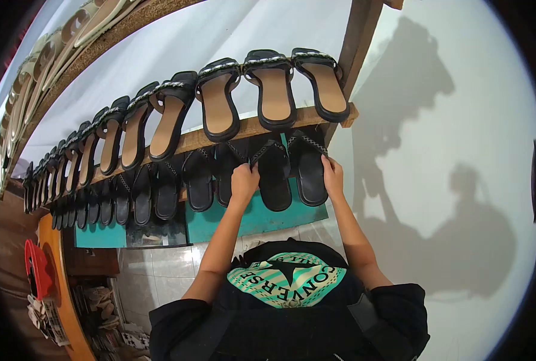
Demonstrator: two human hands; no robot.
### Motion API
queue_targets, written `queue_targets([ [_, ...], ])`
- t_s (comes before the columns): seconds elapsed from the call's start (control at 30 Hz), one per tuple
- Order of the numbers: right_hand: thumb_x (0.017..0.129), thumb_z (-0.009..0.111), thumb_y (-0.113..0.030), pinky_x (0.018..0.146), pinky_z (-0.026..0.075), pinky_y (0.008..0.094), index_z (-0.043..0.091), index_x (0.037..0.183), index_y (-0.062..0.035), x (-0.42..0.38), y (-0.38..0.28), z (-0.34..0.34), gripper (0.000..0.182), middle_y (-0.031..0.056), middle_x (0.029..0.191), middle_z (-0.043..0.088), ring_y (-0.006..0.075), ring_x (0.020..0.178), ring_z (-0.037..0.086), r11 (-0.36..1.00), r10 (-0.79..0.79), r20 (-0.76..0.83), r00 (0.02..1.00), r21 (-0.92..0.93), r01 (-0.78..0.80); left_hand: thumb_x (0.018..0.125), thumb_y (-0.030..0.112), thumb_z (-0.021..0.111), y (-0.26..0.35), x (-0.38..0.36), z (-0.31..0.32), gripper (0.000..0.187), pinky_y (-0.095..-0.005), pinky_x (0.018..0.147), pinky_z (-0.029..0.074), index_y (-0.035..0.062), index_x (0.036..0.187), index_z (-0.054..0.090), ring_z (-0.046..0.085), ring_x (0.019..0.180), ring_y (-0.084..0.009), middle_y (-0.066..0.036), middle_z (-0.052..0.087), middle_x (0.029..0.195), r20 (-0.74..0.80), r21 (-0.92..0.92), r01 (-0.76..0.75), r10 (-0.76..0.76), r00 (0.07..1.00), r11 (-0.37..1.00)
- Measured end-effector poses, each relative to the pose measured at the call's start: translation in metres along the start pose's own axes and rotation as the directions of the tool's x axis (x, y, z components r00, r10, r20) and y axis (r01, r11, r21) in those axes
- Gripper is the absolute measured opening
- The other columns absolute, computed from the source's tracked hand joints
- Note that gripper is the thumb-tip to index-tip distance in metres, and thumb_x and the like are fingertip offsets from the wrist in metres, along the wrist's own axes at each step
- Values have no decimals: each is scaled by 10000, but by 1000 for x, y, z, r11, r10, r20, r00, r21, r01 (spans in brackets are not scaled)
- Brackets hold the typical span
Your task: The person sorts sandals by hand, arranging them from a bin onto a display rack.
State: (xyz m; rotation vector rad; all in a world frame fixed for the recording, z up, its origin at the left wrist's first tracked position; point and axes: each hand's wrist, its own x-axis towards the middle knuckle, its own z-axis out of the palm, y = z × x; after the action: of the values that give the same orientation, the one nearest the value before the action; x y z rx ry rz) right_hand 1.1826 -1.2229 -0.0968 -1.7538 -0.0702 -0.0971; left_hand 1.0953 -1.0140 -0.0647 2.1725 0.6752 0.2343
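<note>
My left hand (245, 182) is closed at the left edge of a black flip-flop (275, 183) with a braided strap; its fingers are partly hidden. At the right end of the same lower row, my right hand (333, 175) grips the outer edge of another black flip-flop (310, 174), with the fingertips near the strap. Both flip-flops stand side by side, toes up and soles leaning back. Just left of my left hand, a further black flip-flop (224, 180) is partly covered by it.
Above runs a row of black slides (275, 99) with tan insoles on a wooden rail (250, 124). Pale sandals (57, 51) line a higher shelf at left. A green panel (244, 219) lies below. A white wall (424, 150) borders the right; a red object (37, 268) sits at lower left.
</note>
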Motion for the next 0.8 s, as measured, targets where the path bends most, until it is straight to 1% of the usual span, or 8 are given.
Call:
queue_targets([
  [0.07, 802, 503, -291, 455, 285, 267, 489, 628, 32, -4, -14, -7, 367, 13, 498, 395, 95, 479, 356, 1000, -19, -18, 1000, 5, 19, 778, 201, 511, 3, -6, -3, 310, -364, 490, 456, -51, 597, 512, 550, 445, -298, -190, 508, 484, -30, 36, -120, 121, 992, 992],
  [0.13, 803, 500, -296, 477, 299, 266, 494, 642, 39, 2, -9, -10, 372, 22, 511, 406, 98, 502, 373, 997, 75, 60, 995, -16, -74, 777, 197, 516, 5, -2, 1, 311, -361, 479, 454, -51, 589, 507, 552, 444, -293, -185, 508, 481, -49, 52, -110, 112, 992, 993],
  [0.27, 806, 490, -307, 492, 304, 270, 486, 652, 40, 4, -11, -16, 380, 35, 514, 397, 101, 517, 369, 995, 98, 55, 994, -13, -98, 778, 192, 525, 17, 1, -2, 322, -338, 447, 454, -59, 579, 491, 557, 435, -273, -173, 507, 474, -25, 3, -54, 54, 998, 999],
  [0.37, 815, 458, -324, 536, 349, 297, 514, 696, 45, 12, -3, -11, 392, 103, 550, 472, 180, 534, 454, 993, 69, 49, 996, -103, -63, 774, 177, 535, 17, 14, 1, 299, -321, 430, 454, -63, 601, 495, 560, 428, -254, -168, 516, 483, -77, 90, -134, 141, 987, 987],
  [0.43, 824, 424, -334, 603, 385, 343, 543, 764, 43, 14, -1, -5, 400, 186, 640, 535, 307, 619, 523, 983, 4, 29, 1000, -183, 1, 774, 170, 537, 13, 25, 2, 287, -316, 436, 457, -63, 612, 497, 560, 424, -248, -165, 520, 488, -58, 80, -123, 128, 990, 989],
  [0.53, 831, 397, -327, 659, 397, 385, 557, 828, 36, 9, -12, -5, 396, 239, 755, 553, 389, 731, 525, 972, 29, 61, 998, -234, -14, 769, 159, 543, 10, 27, 2, 244, -308, 448, 461, -55, 661, 500, 561, 421, -239, -162, 533, 509, -22, 71, -95, 97, 995, 993],
  [0.7, 840, 374, -325, 646, 399, 426, 546, 849, 24, 11, -14, 0, 388, 248, 771, 548, 398, 751, 520, 921, -8, 66, 998, -387, 33, 755, 157, 555, 11, 32, 8, 189, -321, 499, 469, -20, 779, 493, 586, 506, -247, -168, 565, 601, -55, 77, -35, 39, 998, 996],
  [0.8, 846, 344, -345, 646, 400, 446, 544, 860, 10, 13, -17, 0, 407, 245, 773, 551, 400, 759, 521, 867, 22, 71, 997, -498, 16, 741, 160, 561, -1, 36, 18, 190, -354, 522, 467, 11, 834, 487, 591, 598, -266, -167, 573, 658, -138, 265, -145, 186, 973, 953],
])
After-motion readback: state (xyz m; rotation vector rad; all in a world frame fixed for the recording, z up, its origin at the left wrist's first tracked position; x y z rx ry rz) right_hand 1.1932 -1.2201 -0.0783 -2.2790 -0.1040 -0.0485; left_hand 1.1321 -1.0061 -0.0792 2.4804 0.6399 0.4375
